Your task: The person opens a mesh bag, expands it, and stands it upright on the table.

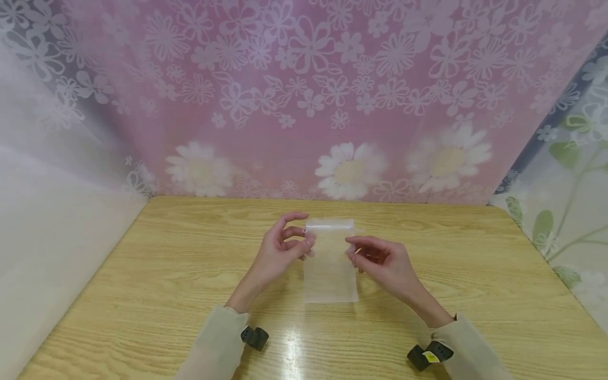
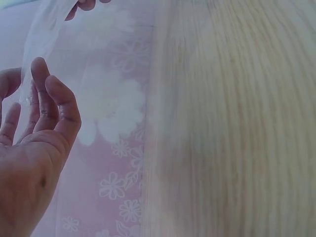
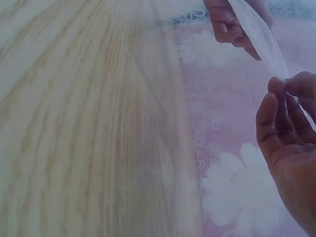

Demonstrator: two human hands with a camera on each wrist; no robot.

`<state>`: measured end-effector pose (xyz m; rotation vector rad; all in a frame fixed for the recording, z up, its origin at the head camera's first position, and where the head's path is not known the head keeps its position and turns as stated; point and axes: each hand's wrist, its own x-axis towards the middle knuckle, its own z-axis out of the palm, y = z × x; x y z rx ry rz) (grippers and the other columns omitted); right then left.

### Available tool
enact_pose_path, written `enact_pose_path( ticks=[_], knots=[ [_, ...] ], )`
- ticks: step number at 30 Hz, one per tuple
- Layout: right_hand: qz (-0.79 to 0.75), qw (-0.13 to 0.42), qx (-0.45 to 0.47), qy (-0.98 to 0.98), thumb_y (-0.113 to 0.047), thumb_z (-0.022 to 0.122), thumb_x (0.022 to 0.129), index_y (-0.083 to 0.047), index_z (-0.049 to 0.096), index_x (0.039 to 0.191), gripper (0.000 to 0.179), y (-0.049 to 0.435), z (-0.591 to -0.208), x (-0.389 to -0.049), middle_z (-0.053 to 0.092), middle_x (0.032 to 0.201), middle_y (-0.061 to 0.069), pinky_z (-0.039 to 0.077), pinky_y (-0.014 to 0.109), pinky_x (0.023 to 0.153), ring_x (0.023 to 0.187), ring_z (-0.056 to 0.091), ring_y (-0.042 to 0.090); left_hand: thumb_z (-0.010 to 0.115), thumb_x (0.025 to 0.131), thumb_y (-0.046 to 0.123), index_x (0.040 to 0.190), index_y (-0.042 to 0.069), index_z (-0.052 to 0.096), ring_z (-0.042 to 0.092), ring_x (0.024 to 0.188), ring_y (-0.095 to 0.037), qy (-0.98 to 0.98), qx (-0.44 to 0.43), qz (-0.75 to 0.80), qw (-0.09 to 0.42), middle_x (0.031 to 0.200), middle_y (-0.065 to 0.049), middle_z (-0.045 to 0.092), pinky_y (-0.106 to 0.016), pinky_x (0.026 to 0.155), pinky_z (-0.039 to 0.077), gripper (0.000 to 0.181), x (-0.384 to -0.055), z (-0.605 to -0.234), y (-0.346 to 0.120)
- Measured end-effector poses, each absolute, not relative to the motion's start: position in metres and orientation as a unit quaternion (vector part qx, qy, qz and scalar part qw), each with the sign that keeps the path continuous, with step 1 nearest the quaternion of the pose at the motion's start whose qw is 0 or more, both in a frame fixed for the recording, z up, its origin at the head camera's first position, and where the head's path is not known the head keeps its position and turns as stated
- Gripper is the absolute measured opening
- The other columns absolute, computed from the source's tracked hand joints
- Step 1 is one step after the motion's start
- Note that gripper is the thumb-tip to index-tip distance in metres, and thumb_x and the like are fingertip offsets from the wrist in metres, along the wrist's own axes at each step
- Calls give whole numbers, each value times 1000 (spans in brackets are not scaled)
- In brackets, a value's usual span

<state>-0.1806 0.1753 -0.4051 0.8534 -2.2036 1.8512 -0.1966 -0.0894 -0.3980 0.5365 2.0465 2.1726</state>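
Between the two hands a clear plastic zip bag [image 1: 330, 274] is held up above the table, its seal strip at the top. The left hand [image 1: 280, 247] pinches the bag's left edge near the top, thumb in front and other fingers partly behind the film. On the opposite edge, the right hand [image 1: 382, 258] pinches the bag between thumb and fingertips, a little lower. In the left wrist view the bag [image 2: 42, 37] runs upward from the left hand [image 2: 44, 133]. From the right wrist, the film [image 3: 261, 39] slants away from the right hand [image 3: 289, 128]. No contents show in the bag.
A wood-grain table [image 1: 190, 274] lies under the hands. Behind it hangs a pink flowered curtain [image 1: 275, 132]. A pale cloth [image 1: 62, 211] borders the left side, and a leaf-patterned cloth [image 1: 570, 211] borders the right.
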Motion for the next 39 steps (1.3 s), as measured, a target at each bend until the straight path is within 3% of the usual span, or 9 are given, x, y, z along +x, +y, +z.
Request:
enact_pose_path(
  ticks=[6, 15, 24, 31, 39],
  knots=[
    [617, 77, 263, -738, 10, 68, 92, 10, 68, 122, 30, 176, -404, -182, 74, 95, -6, 59, 27, 60, 72, 68, 8, 67, 99, 9, 141, 16, 53, 74, 84, -19, 684, 188, 702, 63, 116, -15, 69, -38, 77, 61, 45, -193, -398, -93],
    [622, 79, 243, -741, 9, 69, 92, 12, 67, 122, 31, 176, -403, -184, 74, 95, -6, 59, 27, 61, 70, 66, 8, 67, 99, 7, 122, 8, 67, 70, 84, -14, 711, 201, 669, 86, 113, -11, 68, -52, 82, 60, 23, -187, -400, -93],
    [631, 62, 245, -733, 8, 68, 92, 10, 67, 123, 31, 179, -404, -184, 75, 100, -7, 61, 30, 64, 74, 68, 9, 68, 98, 10, 114, 8, 70, 70, 82, -12, 712, 180, 676, 59, 110, -8, 69, -43, 80, 60, 16, -188, -401, -88],
    [641, 55, 268, -717, 9, 67, 93, 15, 64, 122, 30, 181, -403, -182, 75, 103, -3, 60, 29, 64, 76, 69, 10, 67, 98, 6, 116, 0, 68, 70, 81, -11, 699, 168, 694, 47, 108, -9, 69, -25, 75, 58, 19, -190, -402, -86],
    [638, 41, 297, -710, 11, 67, 92, 15, 63, 122, 30, 184, -402, -177, 75, 107, -2, 61, 30, 65, 80, 72, 9, 67, 99, 8, 115, 5, 69, 71, 82, -11, 696, 148, 701, 47, 111, -8, 69, -24, 75, 58, 17, -193, -403, -84]
  ],
)
